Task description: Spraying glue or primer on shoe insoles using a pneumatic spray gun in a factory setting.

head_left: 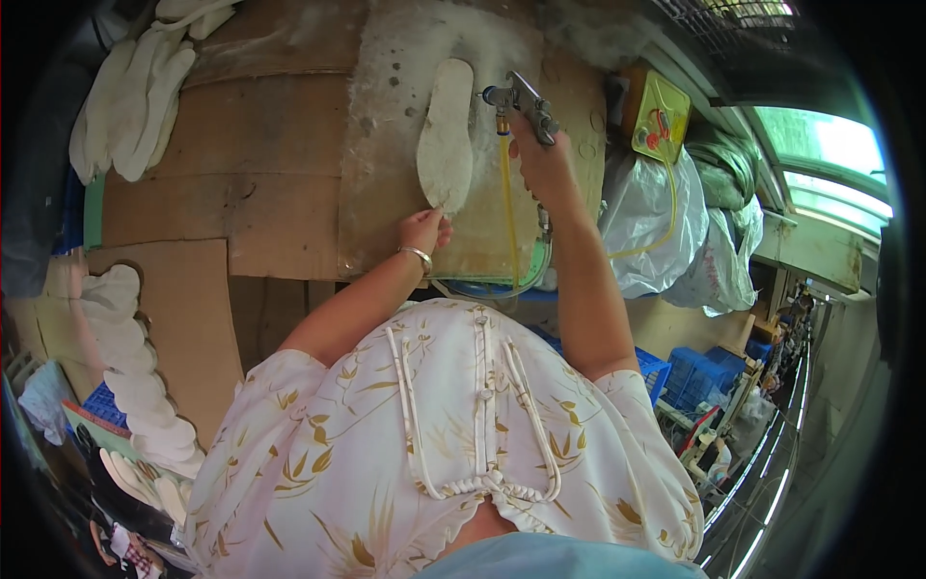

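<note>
A white shoe insole (446,133) is laid flat on the glue-crusted cardboard surface (289,203), at 12 o'clock from the body. Its near tip is pinched by the left hand (424,232). At 3 o'clock of the insole, a metal spray gun (521,101) with a yellow hose (506,193) is gripped in the closed right hand (542,159). More insoles (130,96) are piled at 10 o'clock.

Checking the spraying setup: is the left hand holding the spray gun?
No. The right hand grips the spray gun; the left hand pinches the insole.
</note>
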The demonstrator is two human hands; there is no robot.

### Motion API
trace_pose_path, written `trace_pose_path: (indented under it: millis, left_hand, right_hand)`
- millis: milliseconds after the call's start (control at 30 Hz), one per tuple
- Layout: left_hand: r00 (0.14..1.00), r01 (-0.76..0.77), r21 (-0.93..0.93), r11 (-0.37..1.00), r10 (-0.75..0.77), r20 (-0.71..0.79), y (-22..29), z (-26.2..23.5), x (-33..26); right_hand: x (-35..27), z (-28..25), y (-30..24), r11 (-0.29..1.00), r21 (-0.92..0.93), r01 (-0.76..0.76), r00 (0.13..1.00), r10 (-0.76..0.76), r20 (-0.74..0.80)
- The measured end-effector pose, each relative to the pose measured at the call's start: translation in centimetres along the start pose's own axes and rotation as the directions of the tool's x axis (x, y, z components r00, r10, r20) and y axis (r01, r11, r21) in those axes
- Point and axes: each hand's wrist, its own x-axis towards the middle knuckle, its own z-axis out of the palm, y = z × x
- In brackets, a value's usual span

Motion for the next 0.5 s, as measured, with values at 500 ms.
trace_pose_path:
  millis: [500]
  left_hand:
    - [1.0,-0.011,0.002,1.0,0.011,0.008,-0.5,-0.1,0.4]
  right_hand:
    - [1.2,-1.1,1.1,0.983,0.01,-0.183,0.983,0.183,0.027]
